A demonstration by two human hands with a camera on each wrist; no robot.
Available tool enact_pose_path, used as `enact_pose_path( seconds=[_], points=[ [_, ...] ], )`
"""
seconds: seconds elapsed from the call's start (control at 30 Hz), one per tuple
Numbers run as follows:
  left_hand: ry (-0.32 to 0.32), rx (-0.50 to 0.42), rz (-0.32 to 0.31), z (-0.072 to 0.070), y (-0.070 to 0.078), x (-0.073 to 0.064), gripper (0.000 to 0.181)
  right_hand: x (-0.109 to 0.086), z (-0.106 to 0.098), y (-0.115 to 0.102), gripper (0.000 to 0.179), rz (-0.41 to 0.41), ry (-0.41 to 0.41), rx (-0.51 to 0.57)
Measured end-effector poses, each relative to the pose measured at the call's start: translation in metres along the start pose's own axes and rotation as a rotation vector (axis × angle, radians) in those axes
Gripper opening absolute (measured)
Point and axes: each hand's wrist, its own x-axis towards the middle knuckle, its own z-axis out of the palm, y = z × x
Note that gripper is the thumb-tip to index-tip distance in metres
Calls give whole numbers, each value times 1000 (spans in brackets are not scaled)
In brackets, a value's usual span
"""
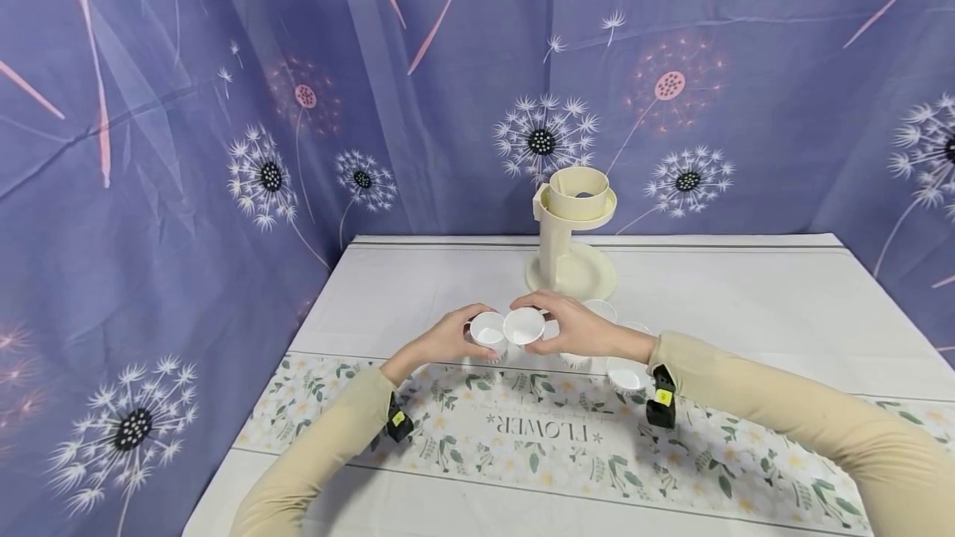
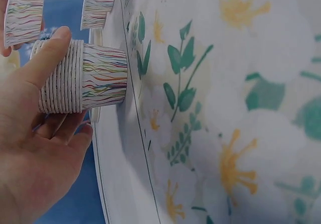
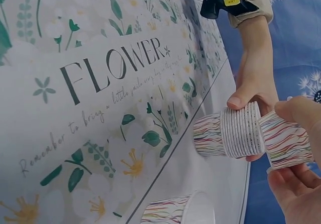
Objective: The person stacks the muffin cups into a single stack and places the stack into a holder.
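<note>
My left hand [image 1: 448, 336] grips a stack of nested paper cups [image 2: 103, 76] with wavy coloured stripes, thumb on one side of the rims and fingers on the other. A single striped paper cup [image 3: 286, 141] is pinched between the thumb and fingers of my right hand [image 1: 578, 328]. Its white inside faces the head camera, right beside the stack's mouth. The right wrist view shows the stack's striped base close to the tabletop. Other white paper cups [image 1: 627, 375] stand around and beneath the right forearm, partly hidden by it.
Behind the hands, a cream stand [image 1: 555, 251] with a round base carries a cup-shaped holder [image 1: 578, 194]. A white tablecloth [image 1: 418, 280] with a floral band and the word FLOWER covers the table. Purple dandelion curtains [image 1: 462, 106] hang at the back and left.
</note>
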Motion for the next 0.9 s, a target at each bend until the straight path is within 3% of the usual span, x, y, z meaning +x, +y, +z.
enact_pose_path(
  seconds=[0.3,0.9],
  points=[
    [7,22,19,-1,-1,-1,77,8,1,0,61,1,24,-39],
    [0,26,0,-2,4,-3,71,19,6,0,57,44,-9,-43]
  ],
)
